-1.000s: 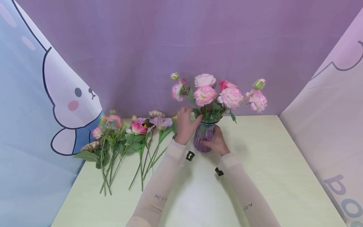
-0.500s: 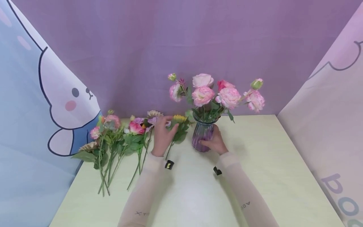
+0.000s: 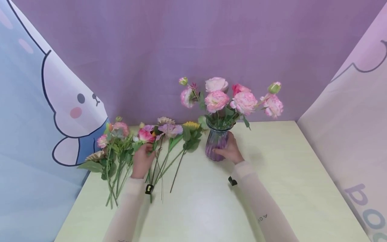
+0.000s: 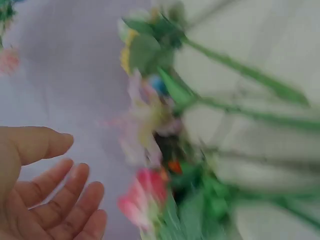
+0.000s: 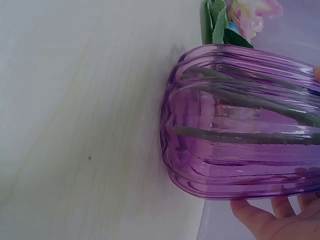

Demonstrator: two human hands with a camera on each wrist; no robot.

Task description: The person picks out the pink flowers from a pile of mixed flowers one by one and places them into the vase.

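Note:
A ribbed purple glass vase (image 3: 216, 148) stands on the table, holding pink ranunculus-like flowers (image 3: 243, 102) with leaves and buds. My right hand (image 3: 231, 151) grips its side, thumb across the front. Through the glass, several green stems (image 5: 250, 137) show in the right wrist view. My left hand (image 3: 142, 163) hovers at the loose flowers, overlapping the stems below a deep pink rose (image 3: 146, 135). In the left wrist view the fingers (image 4: 60, 210) are loosely bent and hold nothing, with the rose and a pale lilac flower (image 4: 142, 127) beside them, blurred.
More cut flowers with pink blooms (image 3: 121, 129) lie at the table's left. A lilac flower and a yellow flower (image 3: 191, 125) lie along the back edge, stems toward the front. A purple curtain (image 3: 181, 50) hangs behind the table (image 3: 287, 188).
My left hand has left the flowers at the vase's rim and moved left and down to the loose flowers, uncovering the yellow one. My right hand stays on the vase.

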